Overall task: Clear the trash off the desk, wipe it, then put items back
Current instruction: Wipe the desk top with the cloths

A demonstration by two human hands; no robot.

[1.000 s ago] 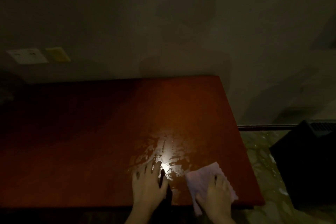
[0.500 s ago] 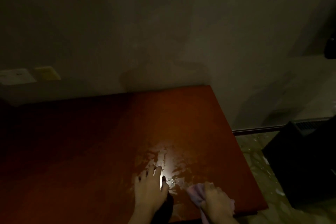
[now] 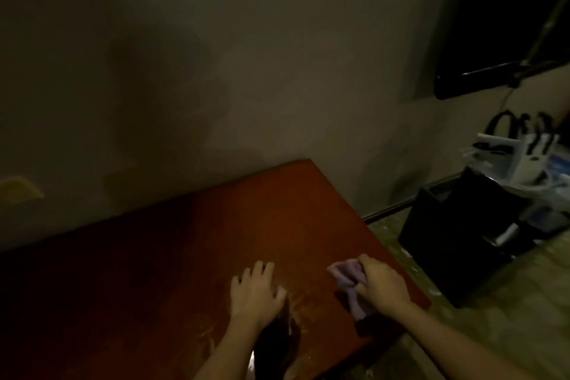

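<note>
Right hand point(image 3: 382, 284) grips a crumpled pale pink soft cloth point(image 3: 345, 274), fingers curled round it, near the right front corner of the glossy red-brown wooden desk point(image 3: 216, 241). Left hand point(image 3: 256, 290) lies flat on the top, fingers spread. Faint wet streaks point(image 3: 297, 302) sit left of the cloth, beside the left thumb, so the next wipe likely runs leftward.

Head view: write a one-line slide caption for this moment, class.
Left hand rests on the red-brown desk while the right hand grips a bunched pale cloth near its right edge.
</note>
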